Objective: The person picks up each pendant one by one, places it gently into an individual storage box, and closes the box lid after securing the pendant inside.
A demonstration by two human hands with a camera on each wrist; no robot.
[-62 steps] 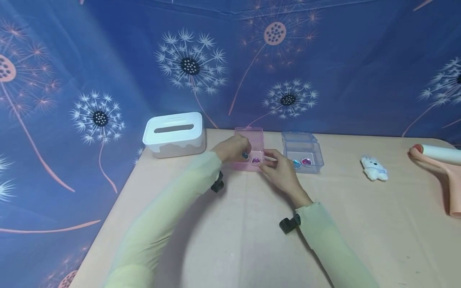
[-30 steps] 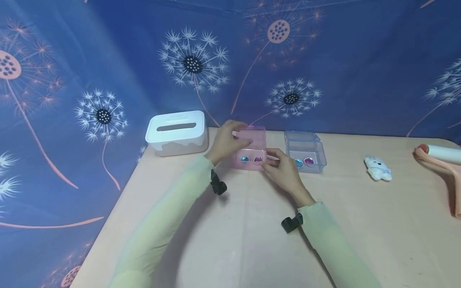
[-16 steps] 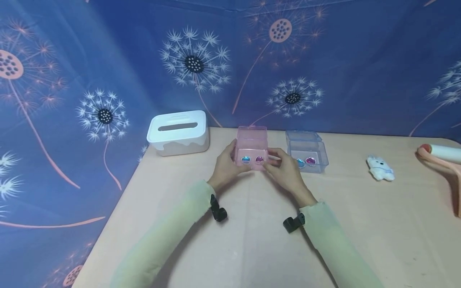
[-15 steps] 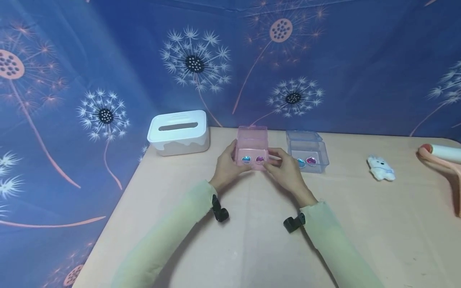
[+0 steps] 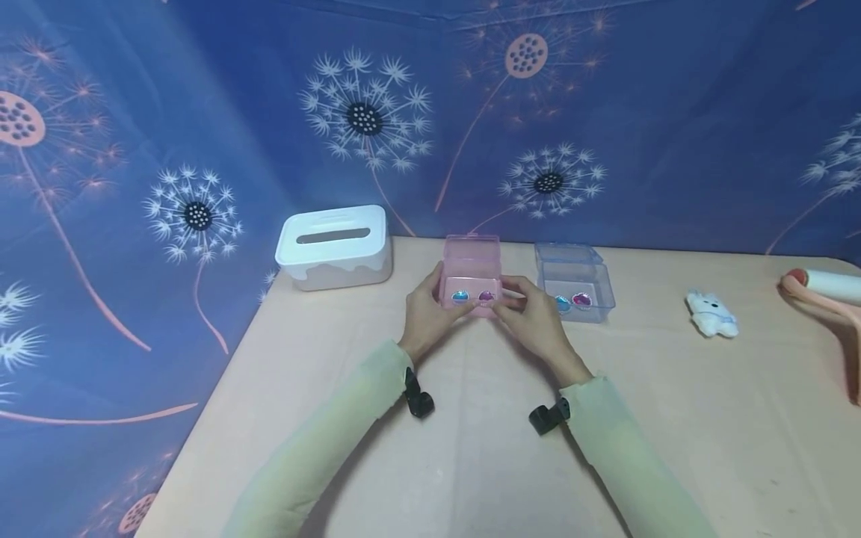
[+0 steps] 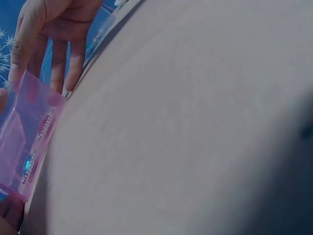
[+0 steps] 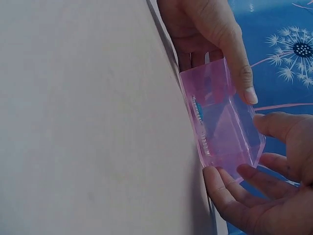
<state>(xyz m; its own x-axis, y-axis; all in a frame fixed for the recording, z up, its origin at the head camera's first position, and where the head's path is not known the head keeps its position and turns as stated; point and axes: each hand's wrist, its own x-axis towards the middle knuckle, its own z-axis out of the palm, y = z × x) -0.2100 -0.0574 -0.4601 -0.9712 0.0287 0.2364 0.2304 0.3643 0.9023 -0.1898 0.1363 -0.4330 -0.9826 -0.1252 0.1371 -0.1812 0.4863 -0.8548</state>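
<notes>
A see-through pink plastic box (image 5: 473, 269) stands on the table with its lid raised. Inside lie a blue gem (image 5: 460, 297) and a purple-pink gem (image 5: 486, 296), both with beaded silvery rims. My left hand (image 5: 427, 314) grips the box's left side, its thumb along the front. On the opposite side my right hand (image 5: 534, 321) holds the box between thumb and fingers. The left wrist view has the pink box (image 6: 29, 132) at its left edge, the right hand (image 6: 61, 29) above it. Both hands meet the pink box (image 7: 220, 117) in the right wrist view.
Right of the pink box stands a see-through blue box (image 5: 575, 284), lid up, with a blue gem and a pink gem inside. A white tissue box (image 5: 332, 246) sits at the back left. Farther right are a small white plush bear (image 5: 711, 314) and a white roll (image 5: 830, 288).
My left hand let go of the blue gem inside the pink box, passed up by the lid, then came down to the box's left side. My right hand has stayed at the right side.
</notes>
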